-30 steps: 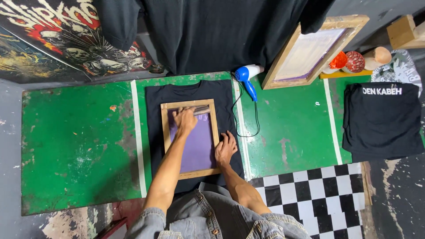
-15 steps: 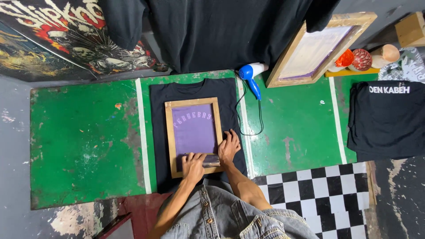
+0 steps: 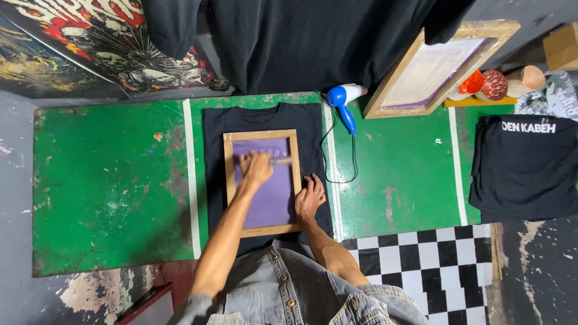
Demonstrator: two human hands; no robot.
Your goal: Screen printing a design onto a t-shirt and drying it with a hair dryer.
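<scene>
Your left hand (image 3: 257,170) has its grip clamped on a squeegee (image 3: 278,160), blurred, up near the far end of the purple mesh in the wooden-framed printing screen (image 3: 262,182). Your right hand (image 3: 310,196) lies flat with fingers spread on the frame's right rail, pinning it down. The screen lies on a black t-shirt (image 3: 265,117) spread over the scuffed green table (image 3: 108,186). A blue-and-white hair dryer (image 3: 342,99) lies just beside the shirt, to its right.
</scene>
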